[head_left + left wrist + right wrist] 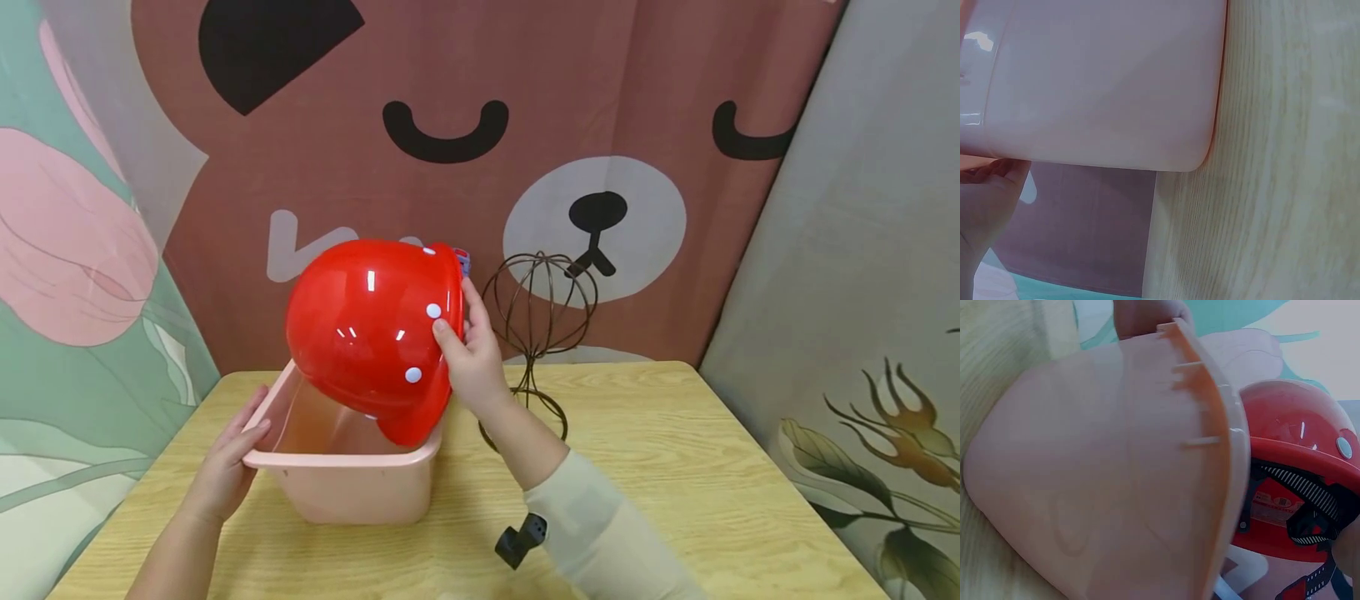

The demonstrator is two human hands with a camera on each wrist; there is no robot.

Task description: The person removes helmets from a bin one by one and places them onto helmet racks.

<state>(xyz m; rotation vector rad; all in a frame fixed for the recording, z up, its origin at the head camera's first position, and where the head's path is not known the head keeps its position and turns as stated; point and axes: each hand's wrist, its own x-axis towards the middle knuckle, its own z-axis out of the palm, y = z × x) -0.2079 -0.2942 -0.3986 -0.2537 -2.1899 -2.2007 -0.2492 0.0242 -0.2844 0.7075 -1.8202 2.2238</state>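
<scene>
A red hard hat (360,317) with white dots is tilted on its side over the mouth of a pink plastic bin (345,492). My right hand (480,358) grips the hat by its rim, thumb outside and fingers toward the inside. In the right wrist view the hat's open underside shows black straps (1300,490) and a label. My left hand (228,462) holds the bin's rim at its left side, thumb over the edge. The left wrist view shows the bin's smooth wall (1104,81) close up, with part of the left hand (988,206) at its edge.
A dark wire stand (531,367) with a globe-shaped top stands behind the right forearm. The wooden table (660,467) lies under everything. A curtain (450,192) with a bear face hangs behind it, with floral fabric at both sides.
</scene>
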